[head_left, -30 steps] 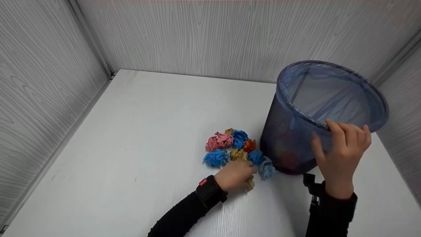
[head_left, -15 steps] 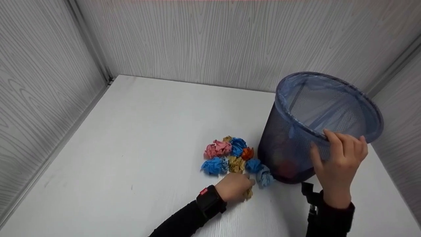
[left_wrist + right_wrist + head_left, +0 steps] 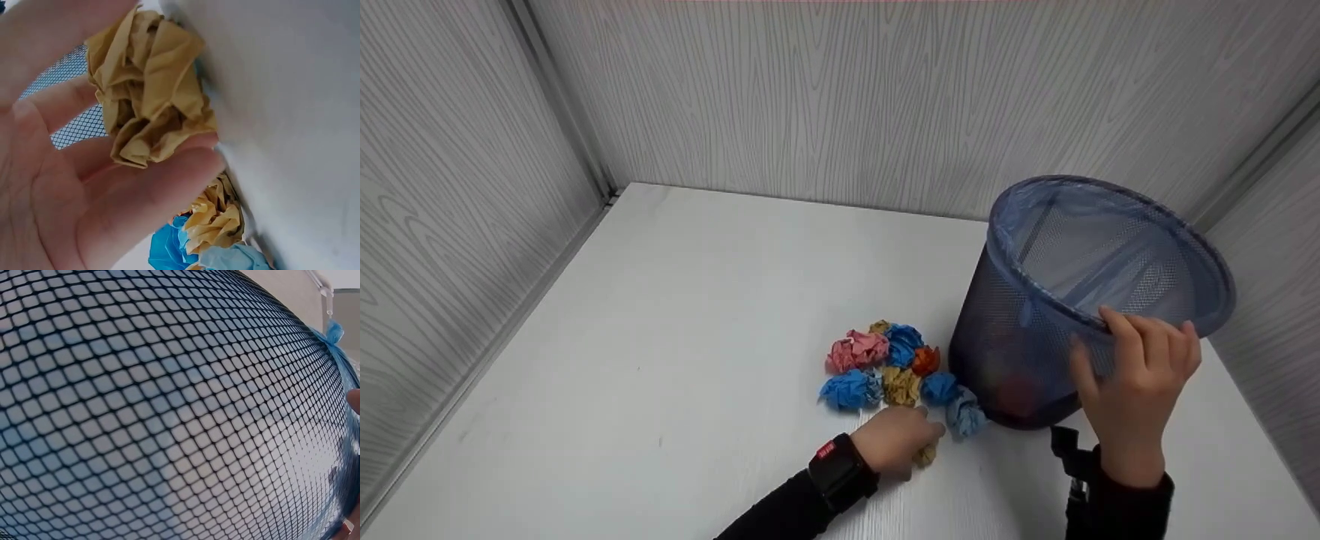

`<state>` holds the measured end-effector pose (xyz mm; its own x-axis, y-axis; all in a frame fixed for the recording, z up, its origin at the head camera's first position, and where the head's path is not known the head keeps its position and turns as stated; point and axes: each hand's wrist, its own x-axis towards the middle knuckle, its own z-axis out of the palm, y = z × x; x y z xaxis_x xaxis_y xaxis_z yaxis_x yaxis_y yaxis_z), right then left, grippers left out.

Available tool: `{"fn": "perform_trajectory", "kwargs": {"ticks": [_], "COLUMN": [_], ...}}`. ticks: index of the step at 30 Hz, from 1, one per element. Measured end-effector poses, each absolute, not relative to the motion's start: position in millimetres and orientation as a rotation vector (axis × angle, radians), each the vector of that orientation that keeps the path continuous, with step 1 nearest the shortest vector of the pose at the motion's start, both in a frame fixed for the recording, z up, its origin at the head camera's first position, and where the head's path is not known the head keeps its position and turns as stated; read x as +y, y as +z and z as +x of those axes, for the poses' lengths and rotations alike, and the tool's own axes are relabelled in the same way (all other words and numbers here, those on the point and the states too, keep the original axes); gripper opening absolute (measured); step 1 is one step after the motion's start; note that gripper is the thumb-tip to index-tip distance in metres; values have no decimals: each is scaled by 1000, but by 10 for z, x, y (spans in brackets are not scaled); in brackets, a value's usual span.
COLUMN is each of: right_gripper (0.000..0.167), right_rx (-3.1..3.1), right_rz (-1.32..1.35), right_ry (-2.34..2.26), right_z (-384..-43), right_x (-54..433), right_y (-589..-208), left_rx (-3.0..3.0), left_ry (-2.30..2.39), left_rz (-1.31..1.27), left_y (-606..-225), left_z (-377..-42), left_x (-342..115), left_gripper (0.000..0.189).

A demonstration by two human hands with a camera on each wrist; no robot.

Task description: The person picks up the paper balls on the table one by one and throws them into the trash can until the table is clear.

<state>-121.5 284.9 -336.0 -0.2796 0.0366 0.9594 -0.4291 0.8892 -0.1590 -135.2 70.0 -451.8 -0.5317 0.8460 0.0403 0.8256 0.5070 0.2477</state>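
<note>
My left hand (image 3: 894, 441) is low at the near side of a cluster of crumpled paper balls. Its fingers curl round a tan crumpled paper ball (image 3: 149, 90), which is largely covered by the hand in the head view. At the right stands a dark mesh wastebasket (image 3: 1027, 330) lined with a translucent blue bag (image 3: 1035, 214). My right hand (image 3: 1140, 375) grips its near rim, fingertips over the edge and thumb against the outer side. Mesh (image 3: 169, 394) fills most of the right wrist view, with only bits of that hand at the right edge.
The cluster beside the basket has a pink ball (image 3: 857, 351), an orange ball (image 3: 926, 361), blue balls (image 3: 846, 390), tan balls (image 3: 901, 385) and a pale blue ball (image 3: 964, 414). Reddish shapes show dimly through the basket's lower mesh. Grey wood-grain panels (image 3: 810, 97) border the white table (image 3: 720, 300).
The head view has tilted, so the whole scene sits lower in it. My left hand has drawn slightly nearer to me from the cluster. My right hand stays on the rim.
</note>
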Motion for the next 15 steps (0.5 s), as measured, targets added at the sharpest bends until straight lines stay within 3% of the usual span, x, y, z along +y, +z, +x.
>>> {"fn": "perform_trajectory", "kwargs": {"ticks": [5, 15], "right_gripper": [33, 40], "right_rx": [-1797, -1827], "right_rz": [290, 292], "right_ry": [465, 444], "right_z": [-1230, -1199], "right_x": [2842, 2851], "right_y": [-3370, -3362], "left_rx": [2646, 2525], "left_ry": [348, 423], "left_rz": [1520, 1372], "left_y": [-4509, -4454], "left_z": [-1379, -1386], "left_x": [678, 640], "left_gripper": [43, 47]}}
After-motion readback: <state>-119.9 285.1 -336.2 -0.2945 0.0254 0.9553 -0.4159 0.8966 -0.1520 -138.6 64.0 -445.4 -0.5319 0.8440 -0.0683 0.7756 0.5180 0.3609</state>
